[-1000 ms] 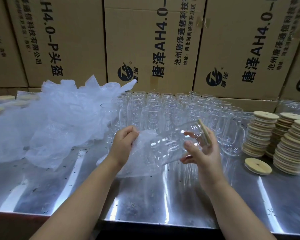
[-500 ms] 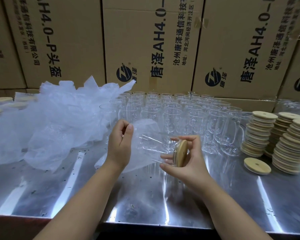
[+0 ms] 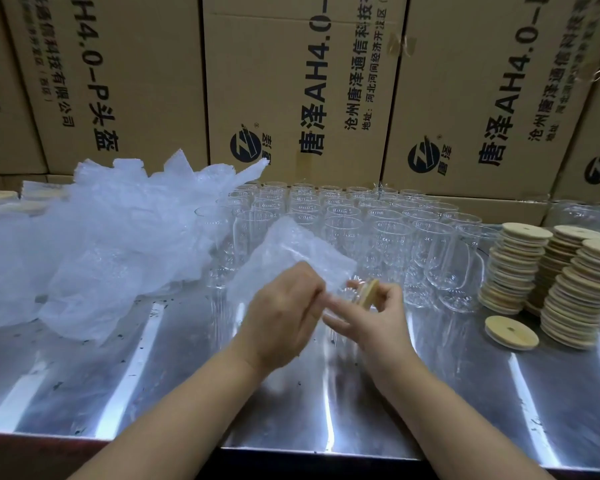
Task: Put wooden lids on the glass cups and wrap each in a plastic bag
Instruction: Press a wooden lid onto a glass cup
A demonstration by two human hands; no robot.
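Two hands meet over the table (image 3: 187, 375): the left hand (image 3: 284, 318) grips the bag (image 3: 291, 252), the right hand (image 3: 378, 325) grips the lidded cup (image 3: 350, 293).

Pale wooden lids (image 3: 513, 268), brown cartons (image 3: 291, 81)

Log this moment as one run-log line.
step: bagging | left hand: grips plastic bag | right hand: holds glass cup at wooden lid | cup: mostly inside bag

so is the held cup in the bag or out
Mostly in: the plastic bag covers the body of the glass cup; only its wooden lid end sticks out, by the right hand.
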